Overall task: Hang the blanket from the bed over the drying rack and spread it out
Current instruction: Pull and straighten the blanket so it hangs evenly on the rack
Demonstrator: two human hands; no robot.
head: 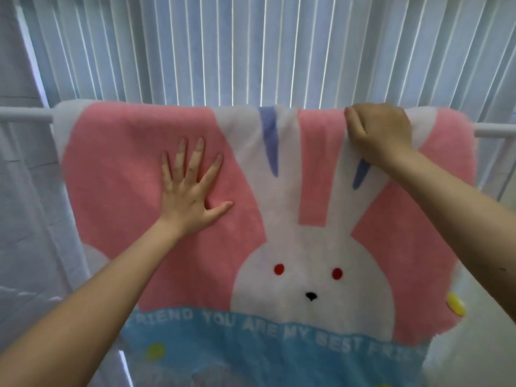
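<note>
A pink blanket (117, 169) with a white rabbit and a blue band of white lettering hangs over the top bar of a white drying rack (25, 115). It drapes toward me and covers most of the bar. My left hand (191, 188) lies flat on the pink part, fingers spread, holding nothing. My right hand (379, 132) is closed on the blanket's top fold at the bar, right of the rabbit's ears. The far side of the blanket is hidden.
White vertical blinds (251, 46) fill the wall behind the rack. A white sheet or curtain (25, 219) hangs at the left. The rack's right bar end (497, 132) and a slanted leg show at the right. A yellow patch (456, 308) sits on the blanket's right edge.
</note>
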